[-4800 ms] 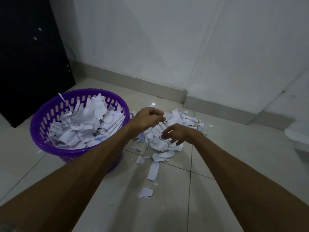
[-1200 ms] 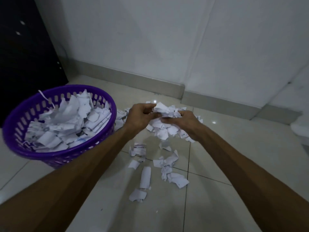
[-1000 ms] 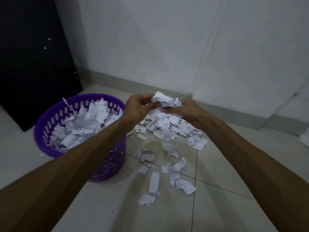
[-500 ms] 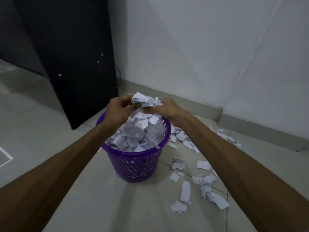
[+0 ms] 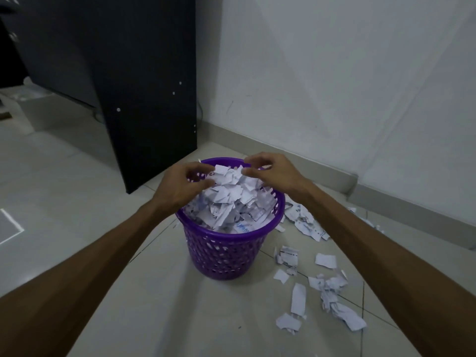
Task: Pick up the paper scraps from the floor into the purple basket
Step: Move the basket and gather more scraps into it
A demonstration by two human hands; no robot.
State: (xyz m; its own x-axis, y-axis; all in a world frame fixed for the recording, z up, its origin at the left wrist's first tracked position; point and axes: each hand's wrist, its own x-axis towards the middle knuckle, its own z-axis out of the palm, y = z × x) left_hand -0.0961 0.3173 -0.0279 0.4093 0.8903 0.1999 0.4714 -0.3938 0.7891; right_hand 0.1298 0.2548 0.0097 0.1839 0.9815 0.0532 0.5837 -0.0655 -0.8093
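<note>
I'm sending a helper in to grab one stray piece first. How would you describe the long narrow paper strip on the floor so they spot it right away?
Start at the purple basket near the black cabinet. On the floor tiles to its right lie scattered scraps; the long strip lies nearest the camera among them, just above a crumpled scrap. It alone is a smooth, narrow rectangle; its neighbours are crumpled or squarish.

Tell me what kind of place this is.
Probably an indoor room in a home or office, near a corner: a pale tiled floor, plain white walls with a skirting board, and a dark furniture panel standing beside the purple basket.
</note>
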